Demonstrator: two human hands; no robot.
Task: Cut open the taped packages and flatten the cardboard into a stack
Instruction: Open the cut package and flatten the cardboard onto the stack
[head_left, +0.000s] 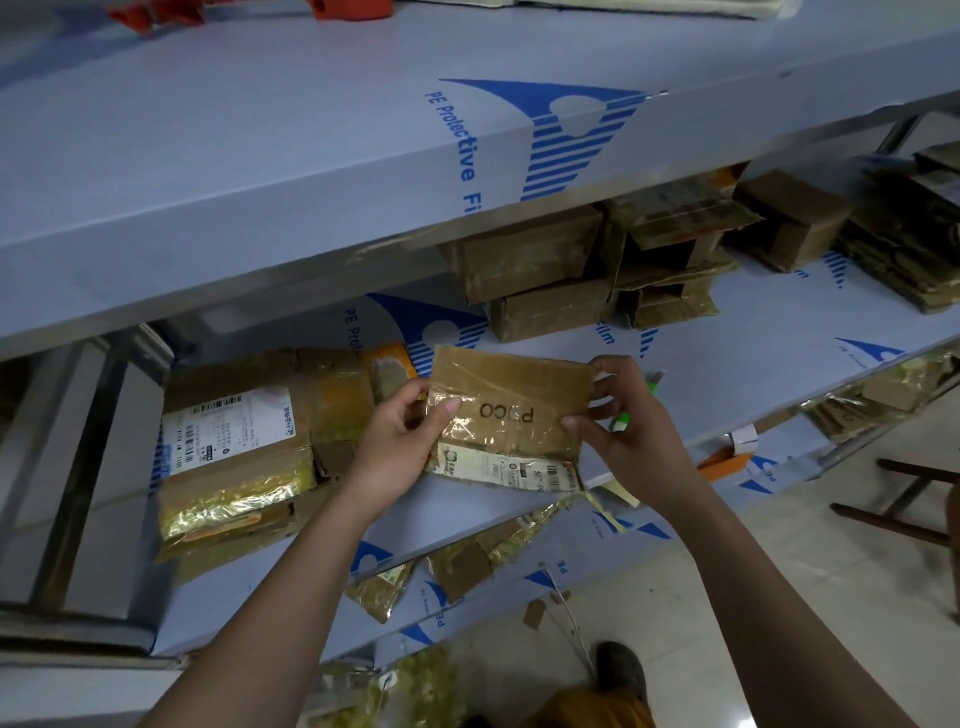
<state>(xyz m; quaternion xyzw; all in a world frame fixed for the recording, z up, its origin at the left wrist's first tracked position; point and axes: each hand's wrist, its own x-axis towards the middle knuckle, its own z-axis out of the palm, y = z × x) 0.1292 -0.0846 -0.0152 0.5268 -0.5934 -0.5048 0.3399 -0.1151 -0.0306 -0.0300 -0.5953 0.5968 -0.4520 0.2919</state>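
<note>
I hold a small taped package in both hands above the middle shelf, its brown face toward me with printed letters upside down and a white shipping label along its lower edge. My left hand grips the package's left end, thumb curled over the front and pressing the shiny tape, the other fingers hidden behind it. My right hand pinches the right end, thumb on the front near the lower corner and fingertips curled around the upper right corner. Just behind my right hand a green-and-white cutter lies on the shelf, mostly hidden, so I cannot tell whether my fingers touch it. Left of the package, on the same shelf, a bigger taped box with a white label sits touching the back of my left hand's wrist area. Beyond the package, farther back on the shelf, brown boxes are piled, some with open flaps. Below the package, on the lower shelf, lie flattened taped cardboard pieces. An orange tool rests at the shelf edge to the package's right.
</note>
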